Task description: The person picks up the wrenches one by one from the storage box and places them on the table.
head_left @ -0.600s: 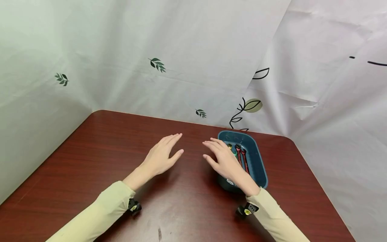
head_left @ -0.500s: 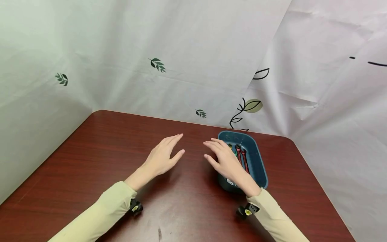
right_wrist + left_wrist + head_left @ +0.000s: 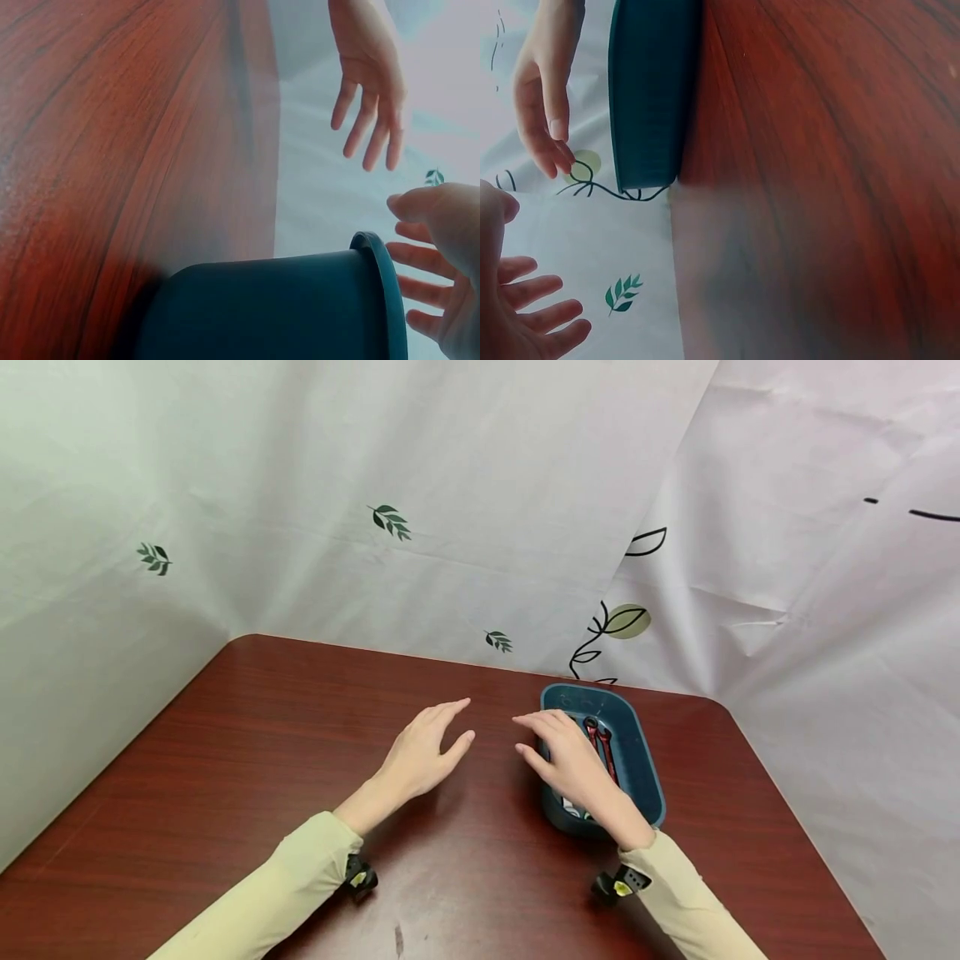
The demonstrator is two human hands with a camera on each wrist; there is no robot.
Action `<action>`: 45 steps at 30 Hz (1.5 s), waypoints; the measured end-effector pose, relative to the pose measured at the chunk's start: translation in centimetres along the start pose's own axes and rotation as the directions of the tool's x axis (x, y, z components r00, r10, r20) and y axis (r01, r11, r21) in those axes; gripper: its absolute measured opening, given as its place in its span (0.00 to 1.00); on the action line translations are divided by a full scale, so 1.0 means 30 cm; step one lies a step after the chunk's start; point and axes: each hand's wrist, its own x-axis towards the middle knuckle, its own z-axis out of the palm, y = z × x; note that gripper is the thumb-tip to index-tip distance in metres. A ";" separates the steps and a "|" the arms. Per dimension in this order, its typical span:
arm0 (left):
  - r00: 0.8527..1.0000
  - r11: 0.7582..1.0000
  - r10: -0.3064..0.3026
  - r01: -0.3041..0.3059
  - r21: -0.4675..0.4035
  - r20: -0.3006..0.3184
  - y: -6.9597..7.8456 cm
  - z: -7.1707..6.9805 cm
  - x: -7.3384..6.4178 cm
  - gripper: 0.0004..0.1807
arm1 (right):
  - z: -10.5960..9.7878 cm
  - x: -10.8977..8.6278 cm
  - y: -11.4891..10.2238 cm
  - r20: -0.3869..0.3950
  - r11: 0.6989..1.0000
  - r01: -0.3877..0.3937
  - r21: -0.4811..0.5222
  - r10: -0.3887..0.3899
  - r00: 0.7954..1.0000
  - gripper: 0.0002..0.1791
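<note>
I see the left hand [image 3: 422,752] over the bench [image 3: 300,718], the right hand [image 3: 572,760] near a blue bin [image 3: 637,768], fingers [image 3: 536,291] loosely extended.

A corner screened off by white sheets [image 3: 480,460] printed with leaves [image 3: 390,521], hanging beyond the left hand [image 3: 420,756] and right hand [image 3: 576,764], close along the edges of the wooden table [image 3: 285,727] beneath them. Wrenches [image 3: 609,758] in a bin [image 3: 637,768] by the right hand are workshop things, but the kind of room cannot be told.
</note>
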 end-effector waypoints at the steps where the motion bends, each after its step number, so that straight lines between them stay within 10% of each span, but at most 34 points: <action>1: 1.000 1.000 -0.003 0.002 -0.005 -0.002 0.003 0.005 0.001 0.27 | -0.001 -0.002 0.003 -0.008 1.000 0.001 0.002 -0.001 1.000 0.20; 45: 0.990 0.907 -0.143 0.130 -0.401 -0.002 0.106 0.158 0.065 0.21 | -0.047 -0.097 0.092 -0.124 0.991 -0.122 0.056 0.128 0.984 0.30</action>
